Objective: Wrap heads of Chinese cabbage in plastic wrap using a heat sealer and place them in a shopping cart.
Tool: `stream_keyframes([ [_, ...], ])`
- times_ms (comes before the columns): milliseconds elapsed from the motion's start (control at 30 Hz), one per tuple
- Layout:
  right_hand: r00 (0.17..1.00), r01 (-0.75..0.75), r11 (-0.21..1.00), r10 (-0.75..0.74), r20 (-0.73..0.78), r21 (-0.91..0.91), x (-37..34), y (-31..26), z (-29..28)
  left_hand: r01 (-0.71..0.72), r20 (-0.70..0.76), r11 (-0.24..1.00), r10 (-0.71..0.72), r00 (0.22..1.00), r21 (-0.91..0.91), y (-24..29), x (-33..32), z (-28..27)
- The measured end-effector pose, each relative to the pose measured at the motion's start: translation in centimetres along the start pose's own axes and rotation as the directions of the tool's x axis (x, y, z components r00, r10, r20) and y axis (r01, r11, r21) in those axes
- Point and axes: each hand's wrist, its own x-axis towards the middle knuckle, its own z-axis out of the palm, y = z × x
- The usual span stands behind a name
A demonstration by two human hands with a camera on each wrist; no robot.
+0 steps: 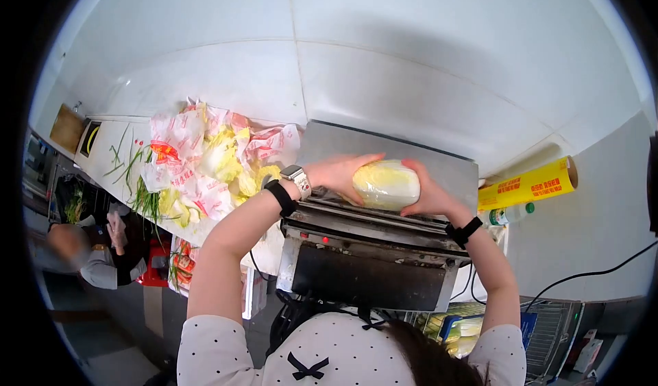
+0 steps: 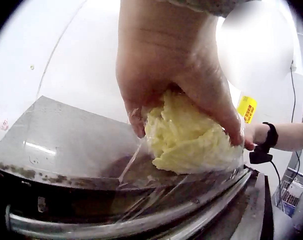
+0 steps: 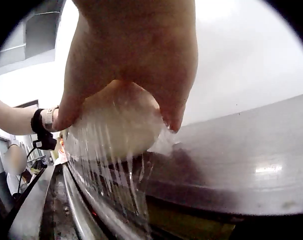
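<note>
A napa cabbage [image 1: 387, 184] under clear cling film lies sideways between the two hands, over the front of a metal wrapping machine [image 1: 439, 165]. My left hand [image 1: 334, 176] grips its leafy end; in the left wrist view the thumb and fingers of that hand [image 2: 171, 65] curl round the yellow leaves [image 2: 191, 137]. At the pale base end, my right hand [image 1: 433, 193] holds the other side, fingers spread around it. Stretched film [image 3: 126, 175] runs down from the cabbage toward the machine's rollers [image 3: 81, 205] in the right wrist view.
Printed plastic bags [image 1: 188, 150] and loose cabbage leaves [image 1: 223, 153] are heaped on the left counter, near green stalks [image 1: 145, 197]. On the right are a yellow tube [image 1: 528, 184] and a green-capped bottle [image 1: 508, 214]. Another person [image 1: 103, 266] stands at far left.
</note>
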Motion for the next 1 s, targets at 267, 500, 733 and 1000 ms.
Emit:
stream_keyframes([
  [267,0.99,-0.135,0.951,0.14,0.002,0.279,1.1,-1.5,-1.6,0.136,-0.001,0.949,-0.142,0.99,-0.283,-1.1,1.8,-1.0],
  [500,0.958,-0.21,0.862,0.276,-0.08,0.462,-2.2,-1.4,0.4,0.352,0.209,0.689,-0.285,0.935,-0.634,1.3,-0.6,0.4],
  [733,0.89,-0.45,0.67,0.393,0.233,0.59,-7.0,-8.4,1.1,0.556,0.496,0.159,-0.303,0.814,-0.816,6.6,-5.0,1.5],
  [1000,0.915,-0.353,0.804,0.404,-0.004,0.479,-15.7,-8.0,9.4,0.677,0.622,0.225,-0.272,0.734,-0.7,8.8,-9.2,6.6],
])
